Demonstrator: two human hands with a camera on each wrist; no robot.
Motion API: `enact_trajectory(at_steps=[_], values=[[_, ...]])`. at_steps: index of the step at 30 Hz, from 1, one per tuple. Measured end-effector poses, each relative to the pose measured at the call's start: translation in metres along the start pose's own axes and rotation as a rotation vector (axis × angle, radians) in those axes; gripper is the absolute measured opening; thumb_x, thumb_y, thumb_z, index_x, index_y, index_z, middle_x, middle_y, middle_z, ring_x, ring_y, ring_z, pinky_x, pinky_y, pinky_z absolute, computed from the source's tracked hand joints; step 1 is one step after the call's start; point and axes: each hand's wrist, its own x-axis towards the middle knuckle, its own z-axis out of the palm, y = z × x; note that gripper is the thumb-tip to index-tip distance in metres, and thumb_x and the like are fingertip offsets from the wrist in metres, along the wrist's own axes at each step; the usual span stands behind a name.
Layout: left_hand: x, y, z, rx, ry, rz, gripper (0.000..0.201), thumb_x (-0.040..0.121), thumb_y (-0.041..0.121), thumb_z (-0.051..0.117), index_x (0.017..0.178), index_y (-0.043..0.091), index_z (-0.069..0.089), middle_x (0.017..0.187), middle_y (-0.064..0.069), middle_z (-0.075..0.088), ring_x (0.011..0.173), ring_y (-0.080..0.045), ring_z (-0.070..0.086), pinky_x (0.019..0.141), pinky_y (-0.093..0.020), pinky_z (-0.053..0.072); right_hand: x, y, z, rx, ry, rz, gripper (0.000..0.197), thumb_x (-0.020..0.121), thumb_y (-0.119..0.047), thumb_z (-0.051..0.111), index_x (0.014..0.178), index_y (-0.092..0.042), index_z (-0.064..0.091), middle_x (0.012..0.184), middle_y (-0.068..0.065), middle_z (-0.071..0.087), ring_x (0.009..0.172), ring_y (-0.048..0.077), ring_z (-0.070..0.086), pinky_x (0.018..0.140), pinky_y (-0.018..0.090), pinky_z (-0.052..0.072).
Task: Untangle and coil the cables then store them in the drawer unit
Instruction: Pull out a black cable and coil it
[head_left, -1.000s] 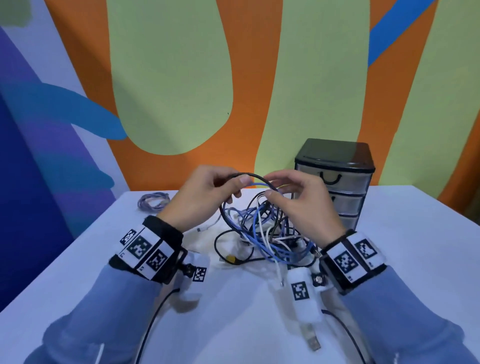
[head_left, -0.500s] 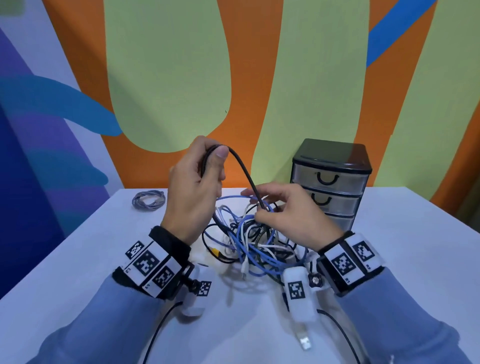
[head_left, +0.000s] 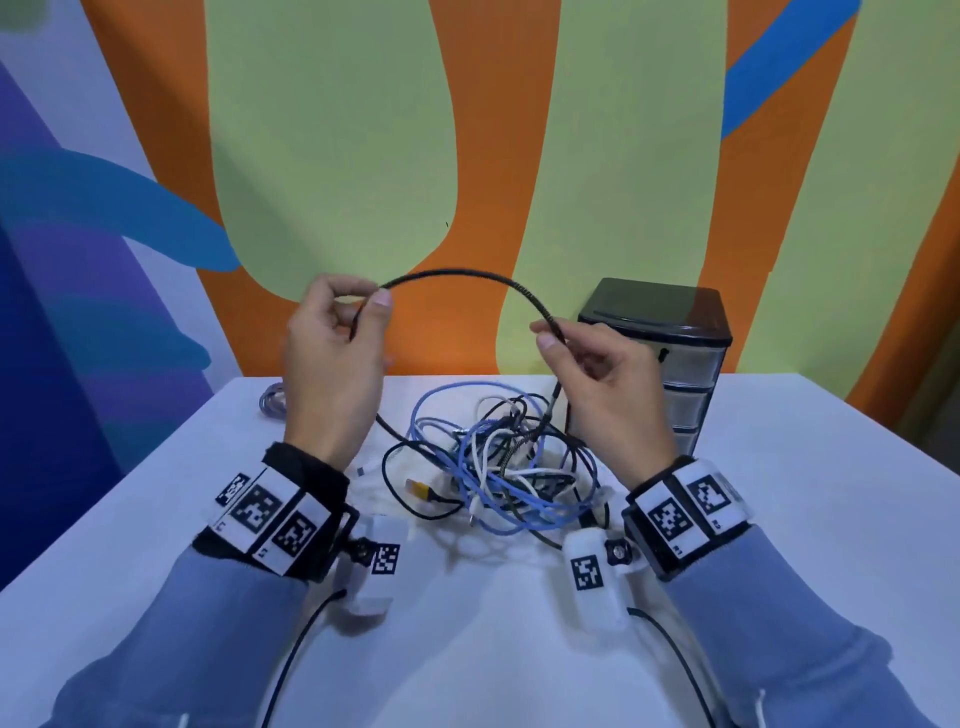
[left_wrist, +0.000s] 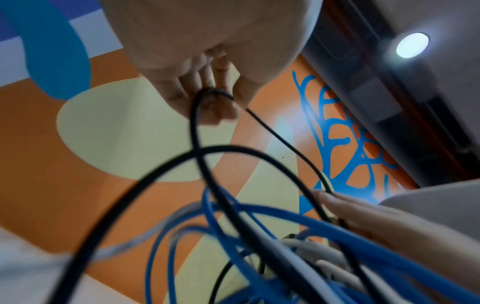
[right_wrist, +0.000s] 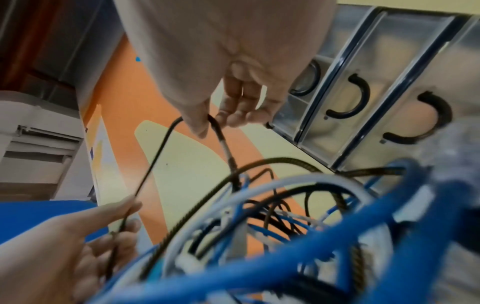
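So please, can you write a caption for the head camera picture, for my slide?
Left hand and right hand pinch a black braided cable, arching it above the tangled cable pile.

Black braided cable (head_left: 467, 274), blue and white tangle (head_left: 498, 467), orange-green wall (head_left: 332, 130).

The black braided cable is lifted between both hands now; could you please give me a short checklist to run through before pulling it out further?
1. Left hand pinches the black braided cable: ok.
2. Right hand pinches it too: ok.
3. Cable free of the tangled pile: not ok, it runs down into the pile.
4. Free end located: cannot tell.
5. Drawer unit open for storing: not ok, its visible drawers are shut.
6. Grey coiled cable lies apart from the pile: ok.
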Motion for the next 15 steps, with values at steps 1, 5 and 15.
enact_trajectory(at_steps=[1, 5, 15], values=[[-0.002, 0.002, 0.0, 0.066, -0.045, 0.012, 0.018, 0.102, 0.029, 0.07, 0.12, 0.027, 0.066, 0.095, -0.004, 0.063, 0.08, -0.016, 0.063, 0.074, -0.032, 0.053, 0.0, -0.001, 0.0, 0.031, -0.007, 0.012, 0.017, 0.101, -0.032, 0.07, 0.113, -0.03, 0.081, 0.087, 0.013, 0.068, 0.071, 0.02, 0.053, 0.066, 0.034, 0.044], [-0.014, 0.008, 0.007, 0.485, -0.246, 0.289, 0.042, 0.1, 0.047, 0.068, 0.141, 0.041, 0.061, 0.127, 0.004, 0.053, 0.123, -0.013, 0.053, 0.105, -0.039, 0.046, -0.006, -0.011, 0.003, 0.174, -0.082, 0.074, 0.019, 0.102, -0.028, 0.069, 0.117, -0.025, 0.08, 0.077, 0.007, 0.059, 0.052, 0.018, 0.043, 0.049, 0.026, 0.038], [-0.01, 0.015, 0.005, -0.086, -0.229, 0.021, 0.023, 0.109, 0.023, 0.06, 0.092, 0.01, 0.067, 0.059, 0.012, 0.043, 0.053, -0.01, 0.034, 0.05, -0.026, 0.026, -0.019, -0.034, 0.017, 0.292, -0.233, 0.042, 0.046, 0.093, -0.007, 0.077, 0.134, -0.022, 0.061, 0.126, 0.012, 0.055, 0.101, 0.02, 0.072, 0.087, 0.03, 0.059]])
